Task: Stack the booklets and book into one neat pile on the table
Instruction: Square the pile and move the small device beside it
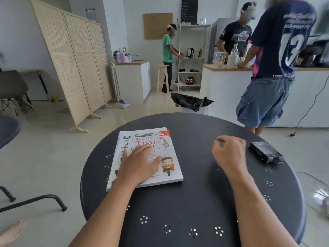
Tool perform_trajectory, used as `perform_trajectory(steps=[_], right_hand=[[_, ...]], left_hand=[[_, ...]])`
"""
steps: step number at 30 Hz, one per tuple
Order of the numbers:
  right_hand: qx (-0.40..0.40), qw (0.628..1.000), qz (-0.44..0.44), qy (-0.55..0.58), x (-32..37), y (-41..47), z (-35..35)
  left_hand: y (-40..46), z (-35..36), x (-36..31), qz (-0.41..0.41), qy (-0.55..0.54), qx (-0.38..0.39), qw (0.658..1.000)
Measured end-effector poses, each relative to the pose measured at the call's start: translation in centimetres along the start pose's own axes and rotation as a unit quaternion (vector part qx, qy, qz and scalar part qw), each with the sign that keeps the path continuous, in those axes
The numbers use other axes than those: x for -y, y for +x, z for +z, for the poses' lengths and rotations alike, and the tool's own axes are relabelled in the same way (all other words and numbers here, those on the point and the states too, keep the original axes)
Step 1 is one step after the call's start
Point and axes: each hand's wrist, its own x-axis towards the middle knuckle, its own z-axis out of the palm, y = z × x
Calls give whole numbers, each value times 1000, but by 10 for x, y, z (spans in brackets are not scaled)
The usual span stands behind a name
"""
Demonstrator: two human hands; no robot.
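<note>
A white book [167,148] with a Thai title and a tuk-tuk picture lies face up on the left half of the round black table [192,202]. Under it, thin white booklets [116,154] show along its left and far edges, forming one pile. My left hand [138,165] rests flat on the book's cover, fingers spread, pressing down. My right hand [228,152] hovers over the bare table to the right of the pile, fingers loosely curled, holding nothing.
A small black box [266,152] lies near the table's right edge. A person in blue shorts [267,97] stands close behind the table at a white counter [226,82]. A bin with a black bag [191,102] sits beyond the far edge. A folding screen [74,68] stands left.
</note>
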Motion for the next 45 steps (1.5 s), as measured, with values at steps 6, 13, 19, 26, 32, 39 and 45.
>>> perform_trajectory(steps=[6,13,19,26,32,39,45], right_hand=[[16,979,176,-101,-26,10,-16],[81,957,220,-173,-28,6,-8],[84,964,191,-165,-23,4,-5],[91,978,127,-136,-20,1,1],[97,992,82,-6,-18,-1,5],[37,996,77,-17,-12,-4,4],[114,975,94,-167,-17,-7,9]], left_hand=[[1,0,0,0,-13,-2,1000],[1,1,0,0,-18,-4,1000],[0,0,-1,-2,-19,-7,1000],[-2,-2,-1,-2,-22,-7,1000],[-2,-1,-1,-2,-26,-9,1000],[-1,0,0,-2,-26,-11,1000],[0,1,1,0,-28,-11,1000]])
